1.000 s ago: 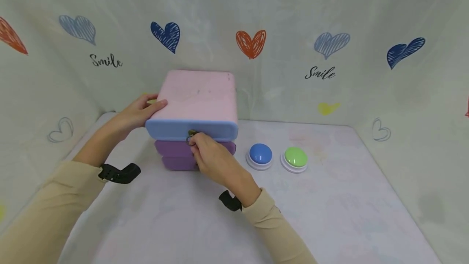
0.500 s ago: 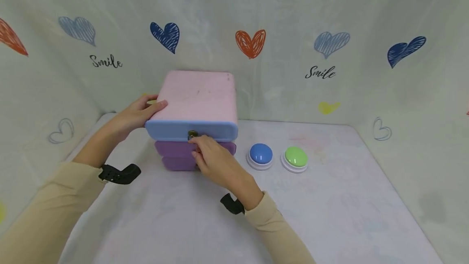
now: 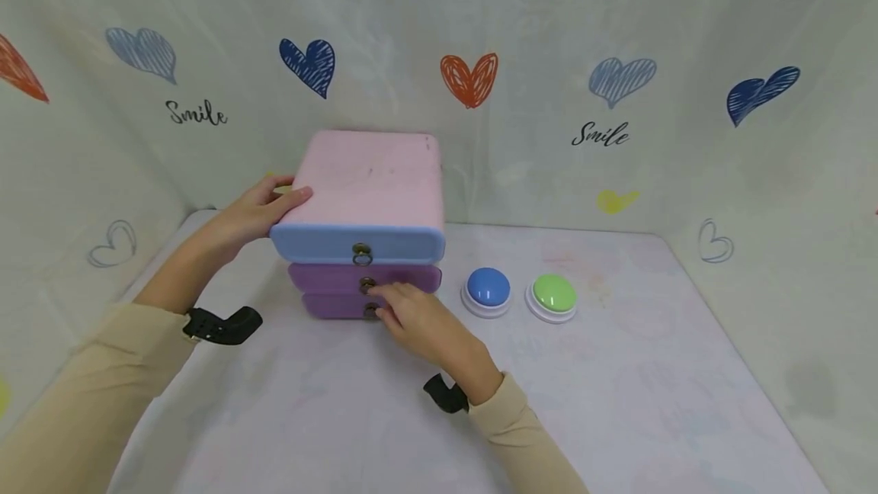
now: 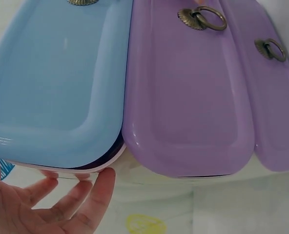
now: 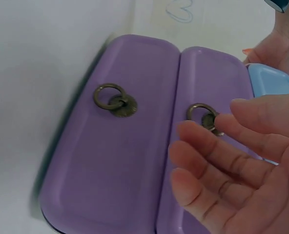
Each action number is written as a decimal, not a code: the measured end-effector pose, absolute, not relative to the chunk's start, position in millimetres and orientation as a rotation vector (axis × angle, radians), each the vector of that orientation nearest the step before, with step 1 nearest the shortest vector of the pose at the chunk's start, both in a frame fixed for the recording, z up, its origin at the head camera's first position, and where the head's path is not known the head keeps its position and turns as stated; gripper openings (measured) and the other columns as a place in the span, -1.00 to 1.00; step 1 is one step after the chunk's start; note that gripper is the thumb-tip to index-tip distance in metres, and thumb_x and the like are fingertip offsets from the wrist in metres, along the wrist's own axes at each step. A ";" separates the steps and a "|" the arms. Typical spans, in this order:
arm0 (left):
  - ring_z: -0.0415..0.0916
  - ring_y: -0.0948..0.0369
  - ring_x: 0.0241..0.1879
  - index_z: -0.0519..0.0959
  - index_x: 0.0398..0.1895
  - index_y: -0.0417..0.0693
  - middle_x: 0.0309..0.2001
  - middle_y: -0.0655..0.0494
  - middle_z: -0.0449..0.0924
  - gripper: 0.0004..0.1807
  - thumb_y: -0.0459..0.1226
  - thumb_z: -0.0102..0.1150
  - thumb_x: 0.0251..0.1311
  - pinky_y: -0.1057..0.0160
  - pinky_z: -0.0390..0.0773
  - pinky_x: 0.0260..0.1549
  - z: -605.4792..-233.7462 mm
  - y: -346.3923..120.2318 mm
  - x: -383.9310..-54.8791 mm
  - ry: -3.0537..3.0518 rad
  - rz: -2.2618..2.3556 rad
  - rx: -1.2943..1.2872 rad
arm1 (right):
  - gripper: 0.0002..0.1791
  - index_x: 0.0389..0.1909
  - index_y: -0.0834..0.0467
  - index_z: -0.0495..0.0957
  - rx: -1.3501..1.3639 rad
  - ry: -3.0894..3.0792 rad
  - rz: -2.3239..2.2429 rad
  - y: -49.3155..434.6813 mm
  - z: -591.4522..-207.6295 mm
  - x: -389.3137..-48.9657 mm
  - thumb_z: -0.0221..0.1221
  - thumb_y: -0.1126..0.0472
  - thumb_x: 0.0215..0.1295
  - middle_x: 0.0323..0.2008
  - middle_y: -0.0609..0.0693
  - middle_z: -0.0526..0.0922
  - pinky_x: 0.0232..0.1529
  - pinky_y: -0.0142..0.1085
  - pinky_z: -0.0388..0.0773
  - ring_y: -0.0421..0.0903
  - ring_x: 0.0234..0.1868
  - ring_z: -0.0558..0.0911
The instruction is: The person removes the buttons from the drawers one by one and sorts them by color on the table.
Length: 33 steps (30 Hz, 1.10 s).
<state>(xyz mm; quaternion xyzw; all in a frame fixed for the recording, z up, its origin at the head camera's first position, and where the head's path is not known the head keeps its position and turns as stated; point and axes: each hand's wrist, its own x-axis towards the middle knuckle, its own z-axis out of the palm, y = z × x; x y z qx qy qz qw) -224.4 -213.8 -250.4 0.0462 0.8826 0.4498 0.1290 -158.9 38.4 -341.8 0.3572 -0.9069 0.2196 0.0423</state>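
Nearby, blue button (image 3: 488, 288), green button (image 3: 554, 293), left hand (image 3: 250, 216) spread on drawer box (image 3: 376, 178), loose right hand (image 3: 427, 323) part-hiding ring (image 5: 201, 105)

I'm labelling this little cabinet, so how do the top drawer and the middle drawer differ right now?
The top drawer has a light blue front; the middle drawer has a purple one. No finger is on the top drawer's pull, while a fingertip of the right hand is at the middle drawer's pull. Both have rounded corners and a bronze-coloured ring pull.
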 end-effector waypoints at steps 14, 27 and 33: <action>0.35 -0.06 0.07 -0.20 0.45 -0.14 0.27 -0.34 0.16 -0.12 0.20 -0.25 0.28 0.09 0.38 -0.01 -249.7 -213.3 -225.8 2.575 1.298 0.140 | -0.59 0.21 0.20 0.37 1.086 -2.788 0.604 31.7 -363.5 -159.9 0.01 0.22 0.36 0.01 0.09 0.58 0.05 -0.26 0.48 -0.06 0.04 0.56; 0.37 -0.05 0.05 -0.20 0.45 -0.14 0.27 -0.35 0.16 -0.12 0.20 -0.25 0.29 0.12 0.39 -0.04 -251.2 -213.6 -228.0 2.576 1.299 0.143 | -0.79 -0.05 0.19 0.45 1.038 -2.615 0.695 25.9 -372.0 -164.4 0.07 0.25 0.33 -0.27 0.01 0.61 -0.20 -0.36 0.51 -0.14 -0.23 0.59; 0.36 -0.07 0.07 -0.21 0.46 -0.13 0.27 -0.34 0.16 -0.11 0.21 -0.25 0.28 0.03 0.37 0.03 -250.4 -213.7 -227.3 2.573 1.298 0.133 | -0.87 -0.16 0.12 0.50 0.980 -2.530 0.753 25.1 -375.8 -166.4 0.12 0.25 0.29 -0.33 -0.04 0.62 -0.29 -0.39 0.50 -0.17 -0.32 0.59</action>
